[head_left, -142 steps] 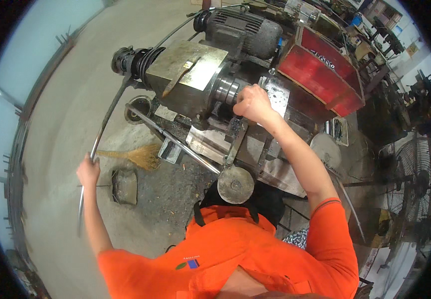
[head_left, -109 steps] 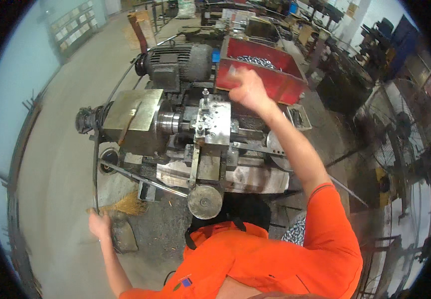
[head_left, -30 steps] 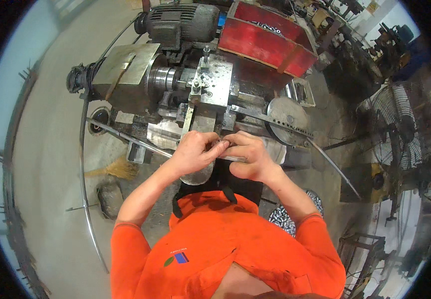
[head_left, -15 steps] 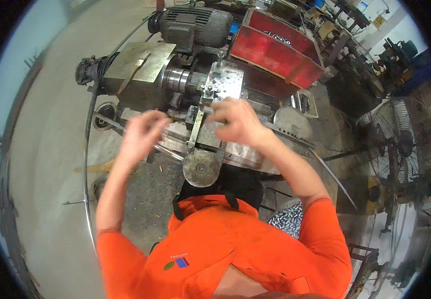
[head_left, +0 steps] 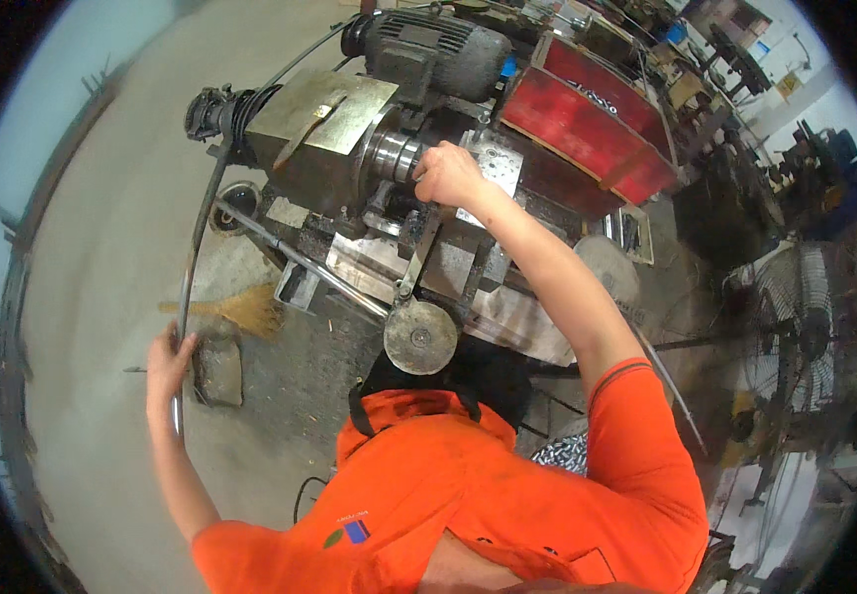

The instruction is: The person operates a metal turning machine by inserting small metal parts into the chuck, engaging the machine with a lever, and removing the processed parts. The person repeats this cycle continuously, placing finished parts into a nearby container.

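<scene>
My left hand point(head_left: 166, 364) is out at the left, closed round a long metal lever point(head_left: 189, 272) that runs up toward the back of the machine. At the spindle point(head_left: 392, 156) of a small lathe-like machine, my right hand point(head_left: 445, 173) has its fingers curled together close to the spindle's front end. Whatever they hold is hidden. Just right of that hand lies a flat metal plate point(head_left: 500, 163) with holes. A round metal disc point(head_left: 419, 338) sits at the machine's near end, with a flat bar point(head_left: 423, 247) behind it.
An electric motor point(head_left: 436, 54) stands behind the headstock cover point(head_left: 324, 114). At the back right is a red metal box point(head_left: 572, 114) with small parts inside. A broom point(head_left: 240, 309) lies on the floor, a fan point(head_left: 795, 317) stands right, and shiny small parts point(head_left: 562, 453) sit near my right side.
My left hand has moved down and left from the machine onto the lever. My right hand has gone up to the spindle's end, its fingers now curled. The view has shifted slightly.
</scene>
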Tool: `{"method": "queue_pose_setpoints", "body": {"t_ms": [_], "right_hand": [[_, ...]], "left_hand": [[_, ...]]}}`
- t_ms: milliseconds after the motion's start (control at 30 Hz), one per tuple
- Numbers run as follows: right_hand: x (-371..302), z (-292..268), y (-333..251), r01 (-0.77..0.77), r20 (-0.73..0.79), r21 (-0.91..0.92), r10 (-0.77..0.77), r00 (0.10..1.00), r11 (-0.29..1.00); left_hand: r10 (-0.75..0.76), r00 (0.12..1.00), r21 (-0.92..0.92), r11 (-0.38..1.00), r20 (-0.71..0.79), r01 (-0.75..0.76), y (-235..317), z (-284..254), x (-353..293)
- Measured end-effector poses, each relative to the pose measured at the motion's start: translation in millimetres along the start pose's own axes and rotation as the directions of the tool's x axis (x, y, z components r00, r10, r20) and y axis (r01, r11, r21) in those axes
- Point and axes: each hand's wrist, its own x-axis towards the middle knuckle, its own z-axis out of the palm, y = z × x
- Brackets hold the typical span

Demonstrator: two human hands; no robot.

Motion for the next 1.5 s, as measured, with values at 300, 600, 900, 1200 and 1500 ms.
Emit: {"method": "queue_pose_setpoints", "body": {"t_ms": [300,600,900,1200,1500], "right_hand": [[3.5,-5.9,2.8,0.147,0.053,-0.013,-0.146,0.988,0.989],[-0.3,-15.4,-12.3,0.018,0.075,0.096,-0.025,0.997,0.995],[-71.0,-40.6,5.5,0.291,-0.382,0.098,-0.234,0.894,0.952],[-299.7,-76.1,84.7,-0.488,-0.162,0.357,0.568,0.807,0.796],[-563.0,0.7,238.2,-0.937,-0.156,-0.26,0.947,0.28,0.234]], "left_hand": [[-0.067,0.995,0.426,0.9,-0.072,0.092,14.2,15.1,17.1],[0.199,0.974,0.819,0.574,-0.106,-0.029,-135.1,-64.8,137.6],[0.143,0.848,-0.022,0.984,-0.51,-0.179,-28.3,92.7,125.5],[0.222,0.835,0.66,0.524,0.504,-0.538,19.1,216.1,147.8],[0.202,0.947,0.191,0.948,0.25,-0.253,-4.6,171.2,155.1]]}}
